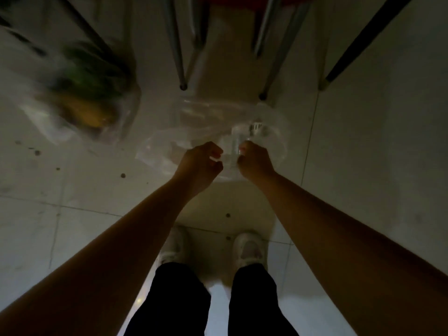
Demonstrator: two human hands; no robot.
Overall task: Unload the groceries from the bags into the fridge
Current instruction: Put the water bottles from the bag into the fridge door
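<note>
Left hand (201,163) and right hand (254,161) both pinch clear plastic bag (194,132) on floor (363,141); white label (256,126) unreadable.

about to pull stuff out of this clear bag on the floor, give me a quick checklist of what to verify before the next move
1. Both hands on the clear bag: ok. The left hand and right hand pinch its plastic at the near edge.
2. Bag mouth open: cannot tell, the plastic is see-through and crumpled.
3. Contents identified: cannot tell. Only a small white ribbed item shows through.
4. Second bag out of the way: ok, it lies apart to the left, with green and yellow produce inside.
5. Chair legs clear of the lift: not ok, they stand right behind the bag.
6. Fridge in sight: not ok.
</note>
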